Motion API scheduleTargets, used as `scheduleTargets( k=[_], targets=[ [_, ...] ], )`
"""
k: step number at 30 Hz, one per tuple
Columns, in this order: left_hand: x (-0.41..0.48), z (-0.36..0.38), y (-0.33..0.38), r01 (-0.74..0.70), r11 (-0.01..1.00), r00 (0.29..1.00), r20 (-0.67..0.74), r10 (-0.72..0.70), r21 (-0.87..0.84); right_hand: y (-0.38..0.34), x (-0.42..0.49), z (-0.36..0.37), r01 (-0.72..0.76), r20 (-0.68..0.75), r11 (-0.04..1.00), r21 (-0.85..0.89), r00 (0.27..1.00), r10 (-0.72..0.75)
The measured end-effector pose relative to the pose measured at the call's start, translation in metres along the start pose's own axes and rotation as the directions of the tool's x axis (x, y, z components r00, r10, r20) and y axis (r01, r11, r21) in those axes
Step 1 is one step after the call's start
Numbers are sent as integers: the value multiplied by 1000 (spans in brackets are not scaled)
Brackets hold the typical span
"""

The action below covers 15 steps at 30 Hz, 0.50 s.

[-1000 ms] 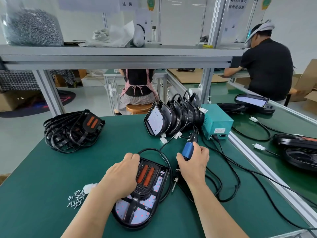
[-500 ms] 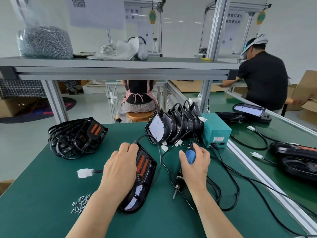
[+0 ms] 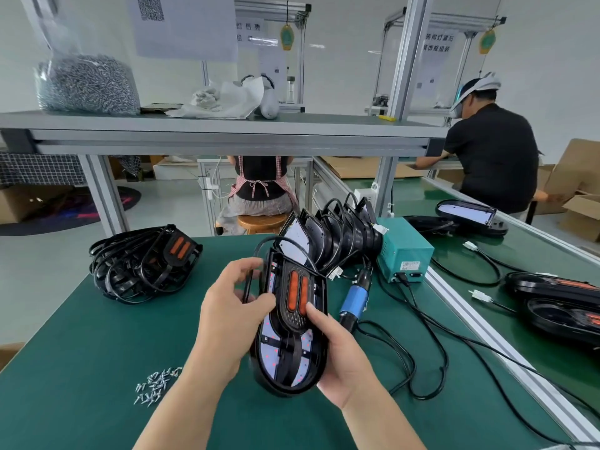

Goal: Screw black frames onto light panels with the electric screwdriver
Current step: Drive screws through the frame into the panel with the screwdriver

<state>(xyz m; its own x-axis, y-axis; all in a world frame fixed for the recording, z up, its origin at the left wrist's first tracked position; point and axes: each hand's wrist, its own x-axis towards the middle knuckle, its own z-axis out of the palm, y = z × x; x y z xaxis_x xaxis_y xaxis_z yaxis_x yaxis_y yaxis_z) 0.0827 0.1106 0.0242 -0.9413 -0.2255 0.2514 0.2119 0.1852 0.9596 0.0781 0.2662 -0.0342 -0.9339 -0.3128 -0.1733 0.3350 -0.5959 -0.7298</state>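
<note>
Both hands up, off the counter (image 3: pixel 81 336). Left hand (image 3: pixel 233 316) and right hand (image 3: pixel 341 355) grip one panel (image 3: pixel 276 384) between them, held above the green mat, tilted, narrow end away from the person.

- Frame (image 3: pixel 297 297): black, two orange strips, sits on the panel's face. White surface with red dots shows below it.
- Left hand: fingers curled round the panel's left edge, thumb across the frame's left side. The panel's black cable loops up by these fingers.
- Right hand: cups the lower right rim from beneath, thumb pressed on the frame near the orange strips.
- Screwdriver (image 3: pixel 355 298): blue body, lies on the counter just right of the panel, no hand on it. Its cord runs toward the power box (image 3: pixel 406 251).
- Screws (image 3: pixel 156 386): small loose heap on the counter, near left of the left forearm.
- Frame pile (image 3: pixel 143 264): tangled black frames, far left on the counter.
- Panel row (image 3: pixel 331 238): several panels standing on edge, between the held panel and the power box.
- Shelf (image 3: pixel 194 131) above: clear bag (image 3: pixel 84 84) of screws at its left end.
</note>
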Motion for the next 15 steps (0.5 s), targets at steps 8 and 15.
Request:
scheduleTargets(
  k=[8,15],
  targets=[
    [3,-2,2,219,783,975,154,-158,-582,8,-10,16,-6,193,992,129,981,-19],
    [3,-2,5,195,809,979,160,-126,-555,4,-16,15,-102,270,993,59,959,83]
  ],
)
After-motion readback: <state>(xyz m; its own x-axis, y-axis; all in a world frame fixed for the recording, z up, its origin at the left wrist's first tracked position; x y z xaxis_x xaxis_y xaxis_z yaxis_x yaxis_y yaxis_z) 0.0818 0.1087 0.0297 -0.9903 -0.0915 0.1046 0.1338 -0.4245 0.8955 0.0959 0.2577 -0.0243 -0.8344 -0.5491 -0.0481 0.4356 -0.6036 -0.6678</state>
